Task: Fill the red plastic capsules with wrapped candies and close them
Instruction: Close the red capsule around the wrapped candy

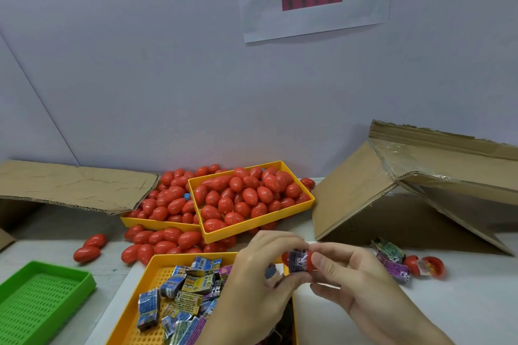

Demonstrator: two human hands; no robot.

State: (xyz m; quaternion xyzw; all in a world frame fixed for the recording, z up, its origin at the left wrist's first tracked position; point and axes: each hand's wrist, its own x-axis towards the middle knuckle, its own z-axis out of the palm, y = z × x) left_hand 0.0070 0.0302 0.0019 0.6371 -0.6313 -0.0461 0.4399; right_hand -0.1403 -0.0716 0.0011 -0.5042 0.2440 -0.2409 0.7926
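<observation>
Head view: a red capsule half [309,260] is pinched by the curled fingers of the right hand [353,286], above the near yellow tray [145,283] of wrapped candies [179,288]. A purple candy [297,259] is held at its mouth by the curled left hand [263,274]. Closed capsules [246,199] are piled in the far trays.

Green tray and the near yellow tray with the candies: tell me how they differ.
The green tray sits at the left edge of the table and holds nothing visible; the near yellow tray lies beside it toward the middle and holds a pile of wrapped candies. The left hand partly covers the yellow tray's right side, while nothing covers the green one. Both are shallow rectangular plastic trays with perforated floors.
</observation>
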